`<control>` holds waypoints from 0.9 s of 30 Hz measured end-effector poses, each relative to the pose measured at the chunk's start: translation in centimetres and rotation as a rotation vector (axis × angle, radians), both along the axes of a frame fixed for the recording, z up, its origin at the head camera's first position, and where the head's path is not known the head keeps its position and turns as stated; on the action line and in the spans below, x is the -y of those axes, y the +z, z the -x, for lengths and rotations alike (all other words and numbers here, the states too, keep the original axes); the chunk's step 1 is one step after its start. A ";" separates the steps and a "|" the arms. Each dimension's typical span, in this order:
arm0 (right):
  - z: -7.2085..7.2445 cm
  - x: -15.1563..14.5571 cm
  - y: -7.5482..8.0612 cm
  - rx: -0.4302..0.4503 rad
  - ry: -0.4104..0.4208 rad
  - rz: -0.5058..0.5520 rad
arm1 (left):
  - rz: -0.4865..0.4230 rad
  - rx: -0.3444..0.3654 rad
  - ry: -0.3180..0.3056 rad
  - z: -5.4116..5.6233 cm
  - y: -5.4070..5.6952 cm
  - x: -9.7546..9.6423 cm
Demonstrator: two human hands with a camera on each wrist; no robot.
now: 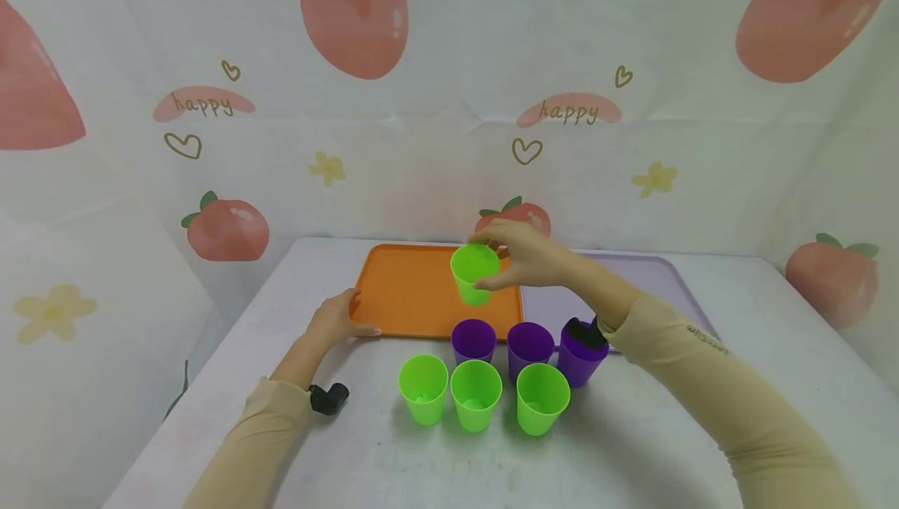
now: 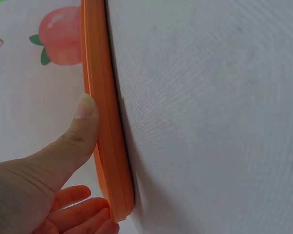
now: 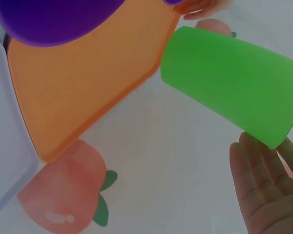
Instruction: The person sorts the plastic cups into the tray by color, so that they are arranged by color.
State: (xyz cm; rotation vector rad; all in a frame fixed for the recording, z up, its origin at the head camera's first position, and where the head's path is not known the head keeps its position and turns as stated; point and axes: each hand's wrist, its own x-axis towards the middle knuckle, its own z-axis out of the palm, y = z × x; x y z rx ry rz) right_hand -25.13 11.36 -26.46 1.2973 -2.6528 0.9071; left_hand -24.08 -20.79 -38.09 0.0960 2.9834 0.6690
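Observation:
My right hand (image 1: 523, 255) holds a green cup (image 1: 472, 279) by its rim above the orange tray (image 1: 414, 290). The cup looks upright in the head view, and the right wrist view shows its green side (image 3: 229, 83) with fingers (image 3: 263, 180) at the rim. At the front left corner of the tray, my left hand (image 1: 333, 318) grips the edge. Its thumb (image 2: 80, 122) lies along the tray's front side, with the other fingers around the corner. Green cups (image 1: 424, 392) stand in a row before the tray, and purple cups (image 1: 474, 341) stand just behind them.
A pale lilac tray (image 1: 632, 275) lies right of the orange one, their edges close together. Both rest on a white table (image 1: 365, 462). Behind the table hangs a white cloth (image 1: 435, 158) printed with peaches. My right forearm passes over the rightmost purple cup (image 1: 579, 364).

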 end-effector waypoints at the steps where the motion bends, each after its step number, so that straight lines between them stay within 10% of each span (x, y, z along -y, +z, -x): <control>1: 0.1 0.2 -0.1 -0.001 0.002 -0.004 | 0.001 0.001 0.001 0.0 0.0 0.0; 27: 2.4 5.5 -1.4 0.028 0.033 -0.091 | -0.006 -0.002 -0.004 0.1 -0.1 0.2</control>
